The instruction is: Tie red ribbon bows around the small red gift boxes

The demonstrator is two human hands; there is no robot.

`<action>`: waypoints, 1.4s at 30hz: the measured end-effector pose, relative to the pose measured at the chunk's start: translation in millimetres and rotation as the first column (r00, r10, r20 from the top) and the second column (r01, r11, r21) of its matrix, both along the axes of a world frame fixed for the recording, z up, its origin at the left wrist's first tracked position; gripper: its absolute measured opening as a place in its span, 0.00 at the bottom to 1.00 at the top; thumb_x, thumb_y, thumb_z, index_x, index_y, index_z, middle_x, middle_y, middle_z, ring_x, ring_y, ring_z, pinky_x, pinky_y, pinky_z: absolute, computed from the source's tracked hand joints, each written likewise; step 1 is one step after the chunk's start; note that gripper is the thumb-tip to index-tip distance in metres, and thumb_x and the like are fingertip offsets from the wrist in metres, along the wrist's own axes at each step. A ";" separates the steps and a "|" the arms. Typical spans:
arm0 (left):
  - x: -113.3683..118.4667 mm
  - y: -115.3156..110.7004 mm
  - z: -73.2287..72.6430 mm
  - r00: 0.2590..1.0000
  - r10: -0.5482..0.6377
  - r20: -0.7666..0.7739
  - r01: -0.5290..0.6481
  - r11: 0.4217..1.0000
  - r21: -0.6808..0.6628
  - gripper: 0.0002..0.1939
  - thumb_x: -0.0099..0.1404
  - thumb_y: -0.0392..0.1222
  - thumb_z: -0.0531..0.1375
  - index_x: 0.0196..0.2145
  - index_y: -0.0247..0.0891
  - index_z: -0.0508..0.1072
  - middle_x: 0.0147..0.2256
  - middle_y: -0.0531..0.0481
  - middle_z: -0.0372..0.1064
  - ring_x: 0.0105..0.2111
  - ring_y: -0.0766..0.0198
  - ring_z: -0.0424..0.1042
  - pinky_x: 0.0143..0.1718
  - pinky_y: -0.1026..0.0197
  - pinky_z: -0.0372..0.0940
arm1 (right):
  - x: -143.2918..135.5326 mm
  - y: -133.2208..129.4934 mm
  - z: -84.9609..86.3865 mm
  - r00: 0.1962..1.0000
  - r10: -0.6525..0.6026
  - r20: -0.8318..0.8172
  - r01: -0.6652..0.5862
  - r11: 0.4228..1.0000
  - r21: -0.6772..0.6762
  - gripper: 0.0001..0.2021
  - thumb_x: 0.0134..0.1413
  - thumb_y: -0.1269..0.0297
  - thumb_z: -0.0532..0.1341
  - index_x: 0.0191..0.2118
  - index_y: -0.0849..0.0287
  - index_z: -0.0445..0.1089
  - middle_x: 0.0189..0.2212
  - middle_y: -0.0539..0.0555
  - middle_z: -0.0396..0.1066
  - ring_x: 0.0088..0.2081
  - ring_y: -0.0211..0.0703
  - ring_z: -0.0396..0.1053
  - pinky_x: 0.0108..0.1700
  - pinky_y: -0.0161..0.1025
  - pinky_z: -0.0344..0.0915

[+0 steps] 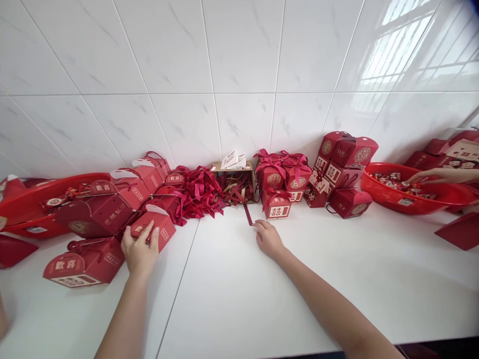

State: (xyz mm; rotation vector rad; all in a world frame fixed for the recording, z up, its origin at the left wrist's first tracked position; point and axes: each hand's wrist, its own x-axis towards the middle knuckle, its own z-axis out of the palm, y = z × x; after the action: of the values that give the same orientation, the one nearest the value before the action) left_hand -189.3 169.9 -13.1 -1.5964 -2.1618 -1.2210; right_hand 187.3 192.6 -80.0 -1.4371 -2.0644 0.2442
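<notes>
My left hand (142,252) has its fingers over a red gift box (164,230) at the front of the left-hand pile and grips it. Between the two piles, my right hand (268,239) pinches the near end of a dark red strip (248,214). The strip's far end lies at an open cardboard box (251,179) full of red and gold strips. Just left of that box is a heap of crimson ribbon bows (200,192). Right of it stand stacked red boxes tied with ribbons (277,207).
More red boxes (352,202) are stacked at the right. Red basins with small wrapped items stand at the far left (18,209) and right (396,199); another person's hand reaches into the right one. A tiled wall (247,65) rises behind the white table (239,299).
</notes>
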 end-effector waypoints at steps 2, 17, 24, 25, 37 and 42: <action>4.2 -7.8 -2.5 0.998 -0.058 -0.029 0.057 0.998 -0.003 0.23 0.66 0.50 0.53 0.51 0.32 0.74 0.63 0.35 0.47 0.62 0.40 0.51 0.62 0.42 0.48 | -13.9 9.2 2.2 1.000 -0.015 0.001 0.015 1.000 0.009 0.15 0.59 0.74 0.56 0.51 0.59 0.68 0.54 0.58 0.65 0.55 0.49 0.63 0.56 0.49 0.62; 95.2 -133.0 -21.1 0.865 -0.394 0.312 0.436 0.897 -0.076 0.14 0.65 0.51 0.56 0.42 0.49 0.79 0.56 0.46 0.56 0.58 0.49 0.60 0.56 0.46 0.64 | -123.0 55.8 10.1 0.984 0.013 0.178 -0.007 0.999 -0.031 0.17 0.62 0.61 0.59 0.55 0.59 0.64 0.54 0.58 0.64 0.52 0.50 0.66 0.52 0.54 0.66; 111.7 -128.4 -21.4 0.833 -0.419 0.362 0.450 0.893 -0.002 0.13 0.65 0.50 0.56 0.41 0.49 0.79 0.55 0.44 0.59 0.58 0.49 0.60 0.55 0.46 0.65 | -120.2 60.5 20.8 0.962 0.023 0.273 0.004 0.995 -0.095 0.19 0.62 0.60 0.59 0.56 0.59 0.63 0.55 0.59 0.63 0.53 0.52 0.65 0.53 0.56 0.64; 111.4 -127.9 -22.3 0.831 -0.424 0.360 0.455 0.890 -0.004 0.13 0.66 0.49 0.56 0.42 0.48 0.79 0.55 0.44 0.58 0.58 0.49 0.60 0.55 0.46 0.64 | -121.4 60.2 23.8 0.960 0.023 0.280 0.007 0.994 -0.107 0.19 0.62 0.59 0.59 0.56 0.59 0.63 0.56 0.59 0.63 0.54 0.52 0.65 0.54 0.56 0.63; 110.5 -126.8 -23.3 0.812 -0.437 0.388 0.483 0.875 -0.024 0.13 0.66 0.49 0.55 0.40 0.48 0.78 0.56 0.45 0.55 0.61 0.49 0.54 0.59 0.44 0.59 | 19.7 -125.8 4.7 0.945 0.175 0.278 -0.134 0.978 -0.161 0.20 0.65 0.58 0.50 0.60 0.54 0.61 0.65 0.59 0.52 0.65 0.59 0.51 0.60 0.66 0.53; 119.6 -124.3 -20.9 0.719 -0.488 0.495 0.565 0.825 -0.009 0.13 0.67 0.50 0.54 0.40 0.45 0.77 0.61 0.48 0.51 0.62 0.49 0.55 0.57 0.50 0.63 | 73.5 -215.5 -14.1 0.938 0.166 0.305 -0.219 0.964 0.151 0.22 0.57 0.55 0.61 0.56 0.54 0.66 0.61 0.60 0.61 0.60 0.61 0.60 0.53 0.56 0.69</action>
State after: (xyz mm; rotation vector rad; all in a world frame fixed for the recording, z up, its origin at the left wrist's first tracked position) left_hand -69.7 45.6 -34.0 -2.3069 -2.1696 -1.8093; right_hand 260.8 -22.9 -94.1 -1.2169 -2.3994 -0.0843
